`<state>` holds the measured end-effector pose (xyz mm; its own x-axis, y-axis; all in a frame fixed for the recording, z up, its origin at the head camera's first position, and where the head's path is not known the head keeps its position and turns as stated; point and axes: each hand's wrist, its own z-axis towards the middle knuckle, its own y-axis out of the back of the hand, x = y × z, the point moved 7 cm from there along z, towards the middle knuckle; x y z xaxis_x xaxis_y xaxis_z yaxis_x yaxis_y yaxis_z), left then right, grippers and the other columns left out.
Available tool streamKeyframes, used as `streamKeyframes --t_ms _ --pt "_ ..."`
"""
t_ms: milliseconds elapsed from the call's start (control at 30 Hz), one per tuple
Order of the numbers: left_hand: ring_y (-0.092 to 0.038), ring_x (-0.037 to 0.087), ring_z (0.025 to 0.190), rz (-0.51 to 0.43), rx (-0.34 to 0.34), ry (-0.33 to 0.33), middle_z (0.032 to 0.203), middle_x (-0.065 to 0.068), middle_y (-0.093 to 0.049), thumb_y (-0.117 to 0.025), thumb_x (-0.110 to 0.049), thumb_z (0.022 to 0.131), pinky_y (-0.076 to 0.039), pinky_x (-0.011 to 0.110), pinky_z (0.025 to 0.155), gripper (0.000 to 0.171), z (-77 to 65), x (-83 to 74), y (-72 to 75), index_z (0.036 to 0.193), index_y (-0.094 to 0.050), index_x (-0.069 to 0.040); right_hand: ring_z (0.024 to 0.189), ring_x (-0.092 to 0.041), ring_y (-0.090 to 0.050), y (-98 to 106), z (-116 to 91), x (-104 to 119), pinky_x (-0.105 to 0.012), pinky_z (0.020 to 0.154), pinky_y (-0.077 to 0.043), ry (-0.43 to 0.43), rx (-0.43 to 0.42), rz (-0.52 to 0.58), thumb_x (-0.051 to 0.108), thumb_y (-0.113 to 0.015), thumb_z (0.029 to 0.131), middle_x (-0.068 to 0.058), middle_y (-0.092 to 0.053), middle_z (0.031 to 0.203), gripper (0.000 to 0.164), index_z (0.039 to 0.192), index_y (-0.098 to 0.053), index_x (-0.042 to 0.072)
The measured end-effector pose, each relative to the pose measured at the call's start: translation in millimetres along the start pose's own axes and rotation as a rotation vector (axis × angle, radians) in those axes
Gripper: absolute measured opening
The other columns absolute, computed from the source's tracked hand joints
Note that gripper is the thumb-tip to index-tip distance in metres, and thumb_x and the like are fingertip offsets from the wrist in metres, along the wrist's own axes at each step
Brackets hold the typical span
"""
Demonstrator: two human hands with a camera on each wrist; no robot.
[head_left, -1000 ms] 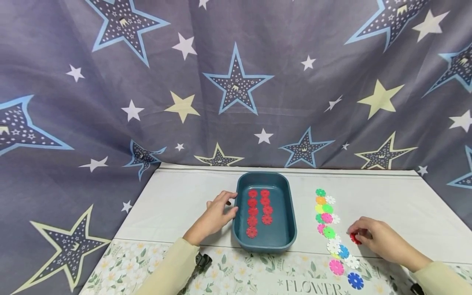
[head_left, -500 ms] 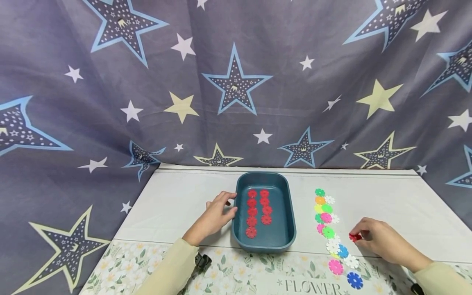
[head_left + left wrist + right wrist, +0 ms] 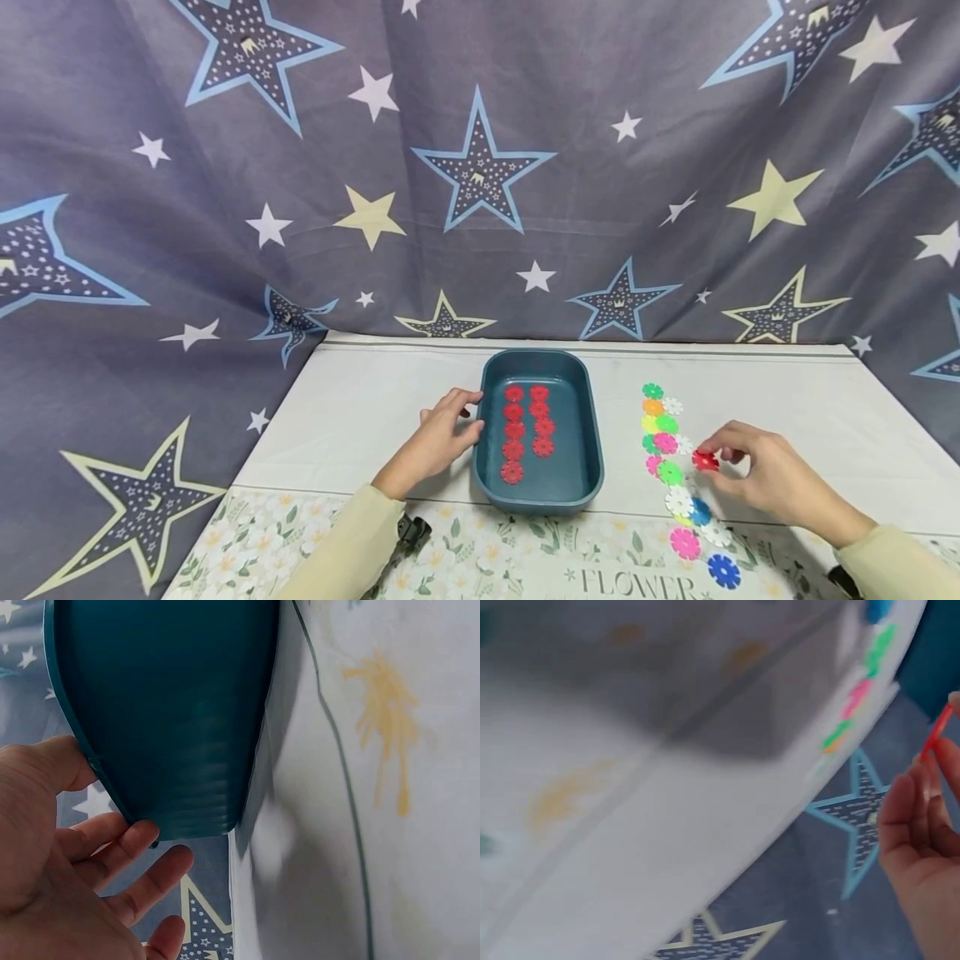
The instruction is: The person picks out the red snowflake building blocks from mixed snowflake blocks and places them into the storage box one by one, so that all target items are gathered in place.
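Note:
My right hand pinches a red flower-shaped plastic disc between thumb and fingertips, right of the row of coloured discs. In the right wrist view the disc shows edge-on as a thin red strip at the fingertips. With loosely spread fingers, my left hand touches the left side of a dark teal tray. The left wrist view has thumb and fingertips right at the tray's rim. Inside the tray, several red discs lie in two columns, the left one longer.
Several loose discs in green, orange, white, pink, yellow and blue run down the table right of the tray, among them a green disc and a blue disc. A floral cloth covers the front. A star-patterned curtain hangs behind.
My right hand has risen and moved slightly left and away from me, carrying the red disc toward the coloured row. My left hand and the tray stay in place.

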<state>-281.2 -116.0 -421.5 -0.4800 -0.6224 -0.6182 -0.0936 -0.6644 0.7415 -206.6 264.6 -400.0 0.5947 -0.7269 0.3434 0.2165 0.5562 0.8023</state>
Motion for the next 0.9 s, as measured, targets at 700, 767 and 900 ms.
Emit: streamKeyframes --t_ms 700,767,900 --pt "-0.055 0.024 0.101 0.013 0.003 -0.004 0.123 0.007 -0.054 -0.060 -0.017 0.093 -0.026 0.043 0.077 0.040 1.0 -1.6 -0.1 0.129 -0.053 -0.002 0.082 -0.006 -0.056 -45 78 94 -0.022 0.070 -0.046 0.268 0.078 0.212 0.014 -0.079 0.073 0.013 -0.059 0.091 0.021 0.091 -0.071 0.021" --pt "-0.056 0.025 0.101 0.011 0.001 -0.005 0.123 0.008 -0.054 -0.060 -0.017 0.093 -0.026 0.044 0.076 0.040 0.9 -1.9 0.4 0.129 -0.053 -0.001 0.080 -0.005 -0.056 -60 86 102 -0.023 0.068 -0.047 0.267 0.127 0.222 0.017 -0.078 0.075 0.012 -0.059 0.090 0.016 0.089 -0.071 0.020" --pt "-0.056 0.025 0.101 0.014 -0.001 -0.003 0.122 0.006 -0.054 -0.060 -0.016 0.093 -0.026 0.043 0.076 0.040 -0.1 -1.5 0.5 0.130 -0.053 -0.002 0.078 -0.007 -0.055 -92 97 115 -0.023 0.066 -0.047 0.241 0.270 0.205 0.019 -0.077 0.076 0.011 -0.059 0.085 0.009 0.084 -0.073 0.017"
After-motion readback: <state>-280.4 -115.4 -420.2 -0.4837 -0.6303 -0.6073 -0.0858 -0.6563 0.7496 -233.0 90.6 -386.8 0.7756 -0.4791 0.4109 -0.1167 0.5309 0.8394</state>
